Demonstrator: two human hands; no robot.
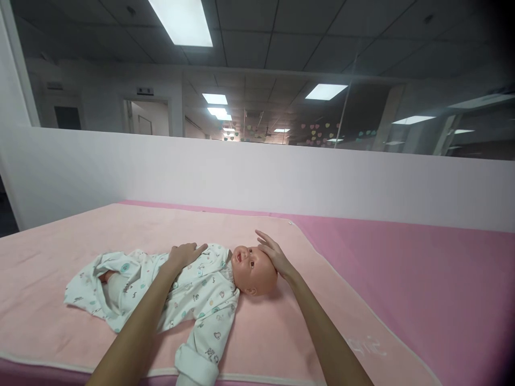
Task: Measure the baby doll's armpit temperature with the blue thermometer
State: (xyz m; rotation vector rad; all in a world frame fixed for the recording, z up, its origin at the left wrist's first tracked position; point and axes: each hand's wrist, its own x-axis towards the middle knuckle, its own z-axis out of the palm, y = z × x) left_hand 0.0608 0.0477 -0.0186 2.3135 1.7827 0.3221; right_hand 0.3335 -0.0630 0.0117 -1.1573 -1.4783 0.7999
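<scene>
Doll sleeve (199, 351) at blanket edge (257, 379); L hand (185, 253) flat on doll (201, 287) chest, R hand (273, 252) open-grip on head.

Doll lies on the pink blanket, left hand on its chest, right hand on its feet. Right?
Not quite. The head view shows the right hand resting on the doll's head, not its feet. The rest holds: the doll lies on the pink blanket, and the left hand is on its chest.
</scene>
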